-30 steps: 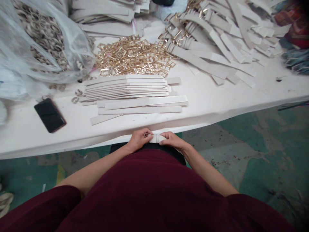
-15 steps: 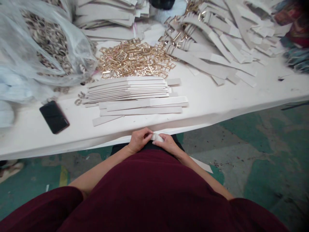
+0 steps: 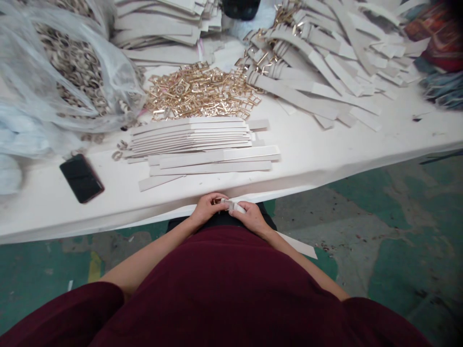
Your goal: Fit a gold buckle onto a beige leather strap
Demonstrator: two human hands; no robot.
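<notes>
Off-white and bent, the strap [image 3: 239, 208] sits pinched by both the left hand [image 3: 206, 209] and the right hand [image 3: 253, 217], just off the front edge of the table [image 3: 318, 152]; should either grip slacken, its bend could spring open.

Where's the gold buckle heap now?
In the head view, the gold buckles lie on the table, slightly left of centre, between the bag of loops and the strap pile, just beyond the neat row of strips.
</notes>
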